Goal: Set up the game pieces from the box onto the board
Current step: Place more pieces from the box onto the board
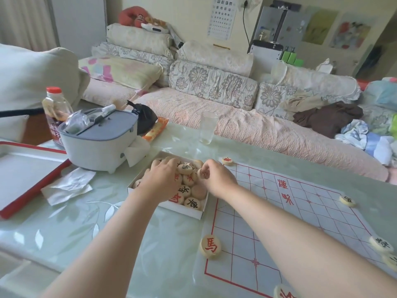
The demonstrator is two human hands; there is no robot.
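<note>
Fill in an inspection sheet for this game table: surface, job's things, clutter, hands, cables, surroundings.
Surface: glass-topped table, leaf pattern.
Job's things: white box holding round pieces; board beside it; red horse piece on its near left edge, a few more along the edges.
Clutter: grey tissue holder, bottle, drinking glass, red-rimmed tray, crumpled tissue.
Hands: left hand down among the boxed pieces, grip unclear; right hand pinches a piece at the box's rim.
Cables: black cable down the far wall.
Surroundings: sofa with cushions, eye chart, heap of clothes.
</note>
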